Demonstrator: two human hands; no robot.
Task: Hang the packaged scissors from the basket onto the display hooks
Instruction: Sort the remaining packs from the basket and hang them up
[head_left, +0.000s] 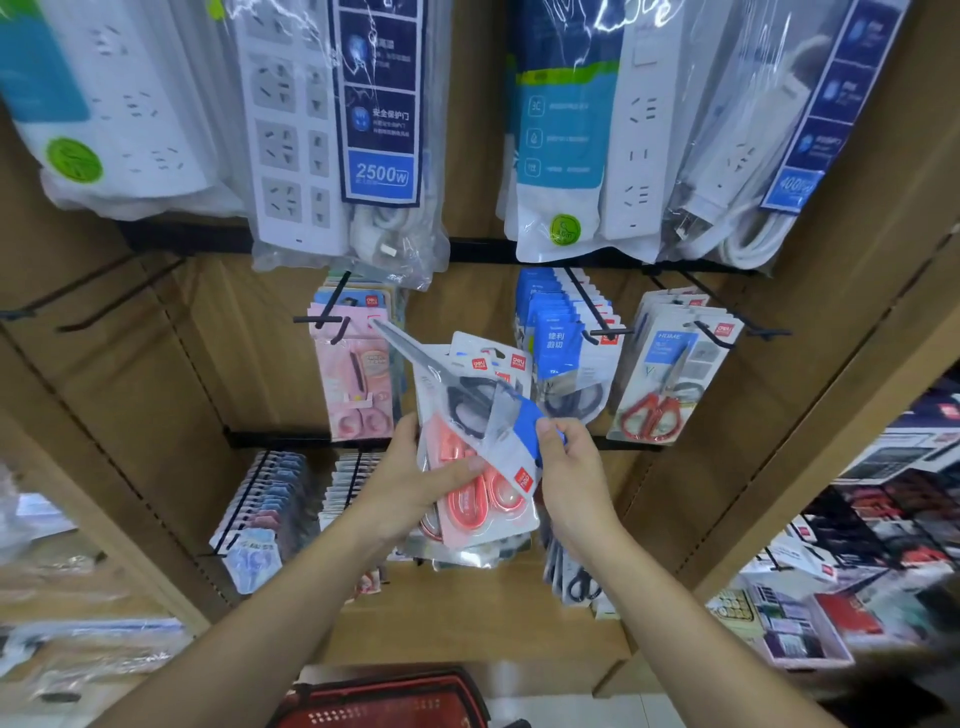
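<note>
- Right hand (569, 467) pinches the black-handled pack (470, 397) at its blue-and-white card end, thumb on top and fingers underneath.
- The pack runs out from that pinch toward 10 o'clock, tilted, with its blade tip just beside the hook (332, 312).
- Left hand (410, 478) grips the stack of scissor packs (485, 501), an orange-handled one at the front. The thumb lies across the front and the fingers are behind.
- The stack sits at 3 o'clock of the left palm and stands roughly upright. The tilted pack crosses over its top half.
- Both forearms come up from 6 o'clock, bare, with the hands near each other at mid-frame.
- Red basket (384, 701) is at 6 o'clock by the frame edge, well below the hands. Can't tell what is in it.
- Pink packs (358, 389) hang on that hook at 10 o'clock of the hands, and red-handled packs (660, 384) hang at 2 o'clock.
- Power strips (296, 130) hang at 12 o'clock.
</note>
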